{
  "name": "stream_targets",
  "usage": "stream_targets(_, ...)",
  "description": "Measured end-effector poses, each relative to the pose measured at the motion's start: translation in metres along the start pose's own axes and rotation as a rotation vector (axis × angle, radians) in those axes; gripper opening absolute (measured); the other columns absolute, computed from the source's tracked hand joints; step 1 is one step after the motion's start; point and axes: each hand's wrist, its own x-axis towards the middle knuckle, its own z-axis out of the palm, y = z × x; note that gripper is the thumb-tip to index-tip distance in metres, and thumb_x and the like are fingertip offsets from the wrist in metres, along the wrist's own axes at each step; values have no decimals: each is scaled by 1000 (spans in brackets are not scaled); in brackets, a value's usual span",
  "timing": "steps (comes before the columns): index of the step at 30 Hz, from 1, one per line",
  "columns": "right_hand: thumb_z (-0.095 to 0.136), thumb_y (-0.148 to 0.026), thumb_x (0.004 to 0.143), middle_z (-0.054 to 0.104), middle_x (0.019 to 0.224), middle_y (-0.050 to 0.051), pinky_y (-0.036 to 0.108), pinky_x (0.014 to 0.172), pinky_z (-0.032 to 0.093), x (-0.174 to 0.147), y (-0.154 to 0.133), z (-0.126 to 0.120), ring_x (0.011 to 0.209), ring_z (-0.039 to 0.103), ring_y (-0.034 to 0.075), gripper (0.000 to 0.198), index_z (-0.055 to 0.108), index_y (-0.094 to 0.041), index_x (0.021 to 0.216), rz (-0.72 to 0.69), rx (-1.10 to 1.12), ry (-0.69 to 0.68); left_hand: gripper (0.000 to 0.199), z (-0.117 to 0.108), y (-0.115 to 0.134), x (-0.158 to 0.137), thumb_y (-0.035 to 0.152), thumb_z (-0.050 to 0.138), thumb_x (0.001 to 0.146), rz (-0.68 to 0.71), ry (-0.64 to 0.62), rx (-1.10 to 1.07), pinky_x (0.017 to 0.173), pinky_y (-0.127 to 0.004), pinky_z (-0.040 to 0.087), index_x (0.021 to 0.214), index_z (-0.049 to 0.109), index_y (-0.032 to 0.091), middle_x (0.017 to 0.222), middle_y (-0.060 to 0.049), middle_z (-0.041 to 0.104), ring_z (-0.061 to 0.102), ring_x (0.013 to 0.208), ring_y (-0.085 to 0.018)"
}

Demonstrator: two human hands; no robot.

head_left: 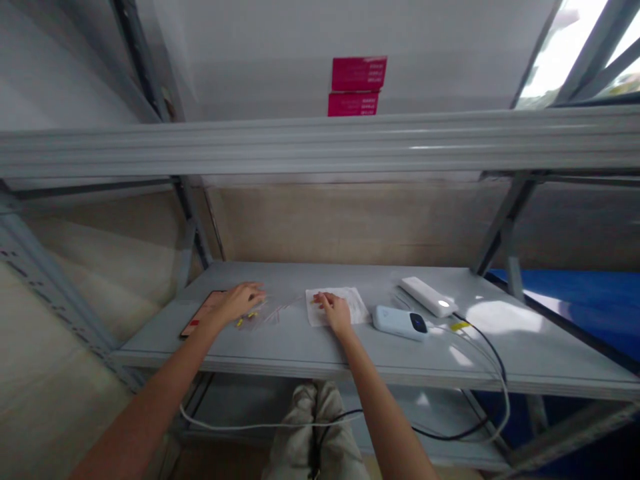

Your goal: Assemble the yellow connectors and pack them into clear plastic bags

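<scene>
The right hand point(336, 311) lies over a white sheet point(356, 304), fingers bent; whether its grip is clenched on anything or released, I cannot tell. The left hand point(243, 301) reaches over small yellow pieces point(241, 322) with its fingers stretched forward; its grip cannot be made out either. The yellow pieces lie just below and beside its fingers, near some clear plastic, and thin pale sticks point(276, 312) lie between the two hands. Left of the left hand, partly under its wrist, is a flat device point(199, 316) with a reddish face. Right of the sheet sits a pale blue device point(396, 322) with a dark oval panel, and behind it a white device point(426, 295) joined to a black cable point(493, 347). All rest on a grey shelf point(305, 350).
</scene>
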Motion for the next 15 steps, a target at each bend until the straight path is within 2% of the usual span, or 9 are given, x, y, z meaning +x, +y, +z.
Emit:
stream_targets(1, 35, -43, 89, 70, 78, 5, 25, 69, 43, 0, 0, 0, 68, 62, 15, 43, 70, -18, 84, -6, -14, -5, 34, -1, -4, -7, 43, 45, 80, -10, -85, 25, 90, -29, 40, 93, 69, 23, 107, -4, 66, 57, 104, -20)
stream_targets(2, 35, -43, 89, 70, 77, 5, 24, 69, 43, 0, 0, 1, 68, 62, 15, 43, 70, -18, 83, -7, -23, -7, 36, -1, -6, -13, 44, 42, 82, -36, -116, 48, 87, -28, 41, 94, 69, 24, 104, -4, 67, 59, 100, -20)
stream_targets(6, 35, -40, 89, 70, 77, 6, 24, 68, 43, 0, 2, 1, 68, 62, 15, 43, 70, -17, 80, -6, -30, -22, 36, 1, -2, -22, 39, 37, 85, -115, -108, 138, 77, -25, 42, 88, 70, 22, 95, -5, 69, 62, 88, -18)
stream_targets(9, 37, -37, 89, 70, 77, 5, 24, 67, 43, 0, 2, 2, 66, 62, 15, 40, 70, -17, 79, -10, -29, -36, 26, 8, 9, -18, 35, 49, 81, -47, -70, 278, 81, -28, 41, 89, 68, 20, 98, -7, 67, 59, 92, -19)
stream_targets(12, 37, -35, 88, 70, 78, 5, 23, 65, 43, 0, 3, 3, 64, 62, 14, 38, 69, -17, 79, -14, -18, -43, 26, 20, 22, -16, 36, 54, 78, 69, -1, 469, 87, -35, 37, 93, 66, 18, 105, -11, 63, 53, 103, -24)
stream_targets(15, 38, -34, 88, 70, 77, 5, 23, 65, 43, 0, 5, 4, 63, 61, 14, 37, 69, -18, 77, -27, -20, -42, 19, 31, 36, -17, 27, 54, 79, 124, -48, 596, 85, -36, 36, 84, 67, 15, 99, -14, 64, 53, 101, -25)
